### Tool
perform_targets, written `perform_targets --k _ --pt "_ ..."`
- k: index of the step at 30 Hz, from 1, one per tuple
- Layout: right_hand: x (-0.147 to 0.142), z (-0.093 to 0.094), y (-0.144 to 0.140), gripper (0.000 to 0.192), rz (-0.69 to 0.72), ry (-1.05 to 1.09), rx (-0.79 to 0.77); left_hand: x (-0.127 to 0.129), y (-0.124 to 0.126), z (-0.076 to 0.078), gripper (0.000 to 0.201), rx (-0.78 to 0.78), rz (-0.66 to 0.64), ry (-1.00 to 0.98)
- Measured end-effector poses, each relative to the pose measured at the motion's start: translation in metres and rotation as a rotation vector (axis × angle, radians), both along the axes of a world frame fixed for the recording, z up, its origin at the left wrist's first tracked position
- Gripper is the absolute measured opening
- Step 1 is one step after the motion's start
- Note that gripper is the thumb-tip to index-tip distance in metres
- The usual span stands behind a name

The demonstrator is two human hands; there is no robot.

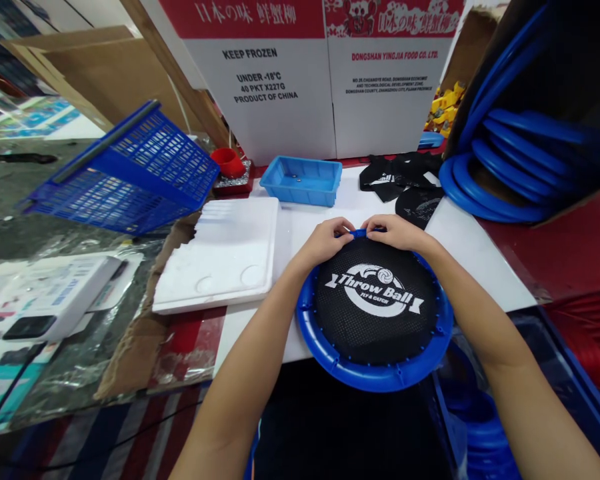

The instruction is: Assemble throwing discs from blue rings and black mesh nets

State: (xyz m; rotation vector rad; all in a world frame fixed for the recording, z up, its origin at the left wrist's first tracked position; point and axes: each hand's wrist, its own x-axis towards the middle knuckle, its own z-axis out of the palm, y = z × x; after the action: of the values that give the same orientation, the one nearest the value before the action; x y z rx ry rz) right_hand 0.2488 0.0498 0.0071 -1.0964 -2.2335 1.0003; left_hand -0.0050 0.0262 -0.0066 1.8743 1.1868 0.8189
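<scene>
— Where are your fingers right now?

— Both sets are at the far edge of the blue ring (375,377). My left hand (325,241) has its fingers curled tight, pinching the rim and the edge of the black mesh (375,313) there. My right hand (397,231) is closed the same way just beside it, and the fingertips of the two hands almost meet over the rim.

— And the ring itself?

— It lies flat on the near edge of the white table (475,257), partly hanging over toward me. The mesh is stretched across it, with "Throw Ball" printed in white facing up.

— What's around you?

— To the left of my left arm, a white foam tray (220,257). Beyond my hands, a small blue bin (303,180), and to its right a heap of loose black mesh pieces (400,183). On the far right, a stack of blue rings (510,170) leaning in a dark box. Off to the left, a blue basket (130,173) is tipped on its side, with a red cup (227,162) near it. White cartons (325,80) stand at the back.
</scene>
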Motion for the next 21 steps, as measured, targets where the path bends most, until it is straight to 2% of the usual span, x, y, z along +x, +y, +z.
perform_targets --k 3,6,9,11,13,15,17,19,21 --pt "0.000 -0.003 0.000 0.016 0.019 0.000 0.014 0.000 0.001 -0.001 0.013 -0.014 -0.013 -0.023" --pt "-0.004 -0.005 0.000 0.015 0.032 -0.011 0.036 0.001 -0.001 -0.001 0.010 0.033 -0.013 0.038" --pt "0.002 -0.005 0.007 0.018 0.058 -0.019 0.074 0.003 -0.007 0.002 0.016 0.199 -0.009 0.180" --pt "0.021 -0.004 0.017 0.021 -0.010 -0.067 0.164 0.004 -0.014 0.005 0.023 0.370 -0.013 0.270" --pt "0.055 -0.002 0.029 0.024 -0.266 -0.190 0.340 0.006 -0.021 0.008 0.028 0.497 -0.081 0.317" --pt "0.096 -0.003 0.037 0.032 -0.656 -0.370 0.513 0.009 -0.029 0.009 0.032 0.531 -0.213 0.344" --pt "0.133 -0.007 0.041 0.046 -0.983 -0.551 0.544 0.014 -0.035 0.008 0.040 0.513 -0.327 0.399" --pt "0.156 -0.014 0.042 0.063 -1.157 -0.667 0.450 0.020 -0.038 0.006 0.052 0.482 -0.375 0.478" --pt "0.164 -0.020 0.044 0.071 -1.190 -0.710 0.385 0.024 -0.040 0.003 0.060 0.458 -0.360 0.549"
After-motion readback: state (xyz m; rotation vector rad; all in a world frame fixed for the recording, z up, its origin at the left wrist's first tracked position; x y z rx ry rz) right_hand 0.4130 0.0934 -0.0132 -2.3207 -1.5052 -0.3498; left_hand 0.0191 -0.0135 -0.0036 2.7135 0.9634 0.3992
